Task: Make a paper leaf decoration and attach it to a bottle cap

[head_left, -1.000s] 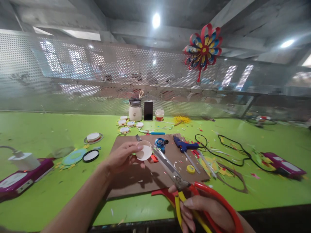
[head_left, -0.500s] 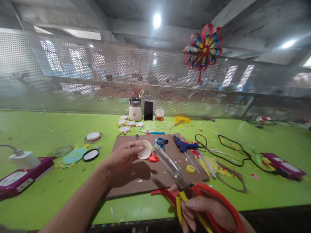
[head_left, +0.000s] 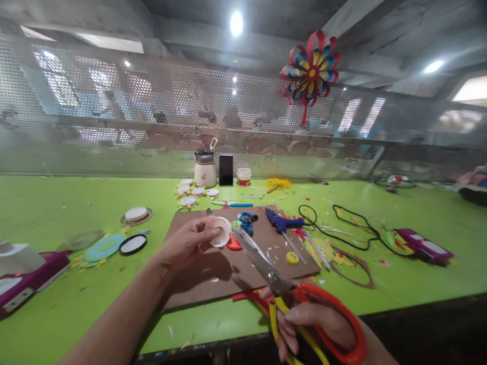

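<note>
My left hand (head_left: 190, 242) pinches a thin cream-coloured disc (head_left: 221, 234) between thumb and fingers, held above a brown board (head_left: 190, 291). A faint red line shows on the disc. In my right hand (head_left: 317, 318) is a large pair of scissors (head_left: 272, 274) with red handles; yellow pieces show among the fingers. Its blades point up and left, their tips close to the disc's right side; I cannot tell whether they touch it. Behind the tips lies a blue roll-like thing (head_left: 246, 223), partly covered. A red piece (head_left: 234, 244) lies below the disc.
A blue glue gun (head_left: 281, 221) rests on the board's right, near a small yellow disc (head_left: 292, 258). Paper scraps and a black cord (head_left: 361, 247) lie further right. Purple power strips (head_left: 422, 244) stand at both sides. Behind are a jar (head_left: 205, 172), a phone (head_left: 225, 171) and a cup (head_left: 244, 176).
The whole view has shifted, so the table's things appear further left. The disc has turned slightly in my left hand. Both hands keep their holds.
</note>
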`<move>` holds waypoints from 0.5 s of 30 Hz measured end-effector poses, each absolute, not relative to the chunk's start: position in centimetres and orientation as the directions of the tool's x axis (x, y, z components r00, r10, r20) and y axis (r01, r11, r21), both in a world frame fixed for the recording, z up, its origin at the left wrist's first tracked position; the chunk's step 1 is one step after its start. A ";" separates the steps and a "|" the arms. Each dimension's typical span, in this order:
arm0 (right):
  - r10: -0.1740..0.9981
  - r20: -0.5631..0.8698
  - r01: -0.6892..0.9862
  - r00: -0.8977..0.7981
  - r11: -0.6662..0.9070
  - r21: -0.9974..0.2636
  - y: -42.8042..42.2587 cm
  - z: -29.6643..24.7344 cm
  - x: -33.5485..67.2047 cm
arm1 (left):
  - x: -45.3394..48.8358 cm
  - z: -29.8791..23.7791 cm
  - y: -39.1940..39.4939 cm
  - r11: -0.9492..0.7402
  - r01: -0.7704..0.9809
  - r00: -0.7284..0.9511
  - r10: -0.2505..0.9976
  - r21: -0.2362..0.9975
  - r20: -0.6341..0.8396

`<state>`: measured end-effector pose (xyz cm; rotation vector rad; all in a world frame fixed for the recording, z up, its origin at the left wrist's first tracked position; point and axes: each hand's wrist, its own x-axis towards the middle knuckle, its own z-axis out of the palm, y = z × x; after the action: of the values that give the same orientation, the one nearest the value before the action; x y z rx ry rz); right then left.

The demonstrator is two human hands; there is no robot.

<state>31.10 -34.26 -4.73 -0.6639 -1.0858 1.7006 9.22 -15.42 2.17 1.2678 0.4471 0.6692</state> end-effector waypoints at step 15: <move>0.892 -0.008 -0.515 -0.453 -0.268 -0.814 -35.8 -3.7 30.4 | 9.1 2.5 -16.0 0.147 -0.218 0.800 0.594 0.965 0.090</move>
<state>30.42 -35.83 -3.68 -0.5958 -0.9549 1.8642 9.05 -15.98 2.45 1.3004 0.3477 0.6008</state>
